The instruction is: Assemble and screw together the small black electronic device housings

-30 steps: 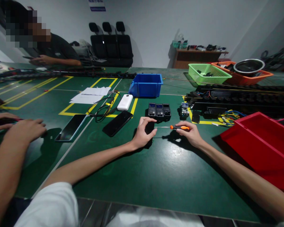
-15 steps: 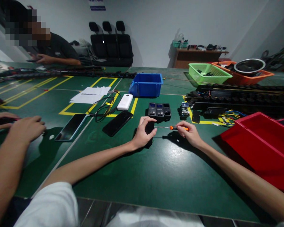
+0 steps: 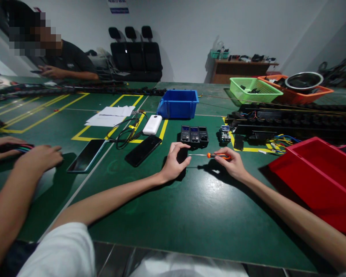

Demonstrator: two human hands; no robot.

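My left hand point(image 3: 173, 163) is wrapped round a small black block point(image 3: 182, 156) above the green table. In my right hand point(image 3: 230, 163) is an orange and black screwdriver point(image 3: 219, 156), its shaft pointing left with the tip at the block's right side. Just behind the hands stand several black modules point(image 3: 194, 134) in a row. A small metal and clear part point(image 3: 225, 132) sits to their right. Left of my left hand lies a black phone point(image 3: 143, 150).
A blue bin point(image 3: 178, 104) stands behind the modules, a red bin point(image 3: 317, 181) at right. A white power bank point(image 3: 152, 124), cables and a second phone point(image 3: 86, 156) lie left. Another person's hands point(image 3: 34, 159) hold wires at far left; a person sits across the table.
My right fingers have shifted slightly on the screwdriver handle; my left hand has stayed still. At far left, the other person's hand has moved a little right, and coloured wires show.
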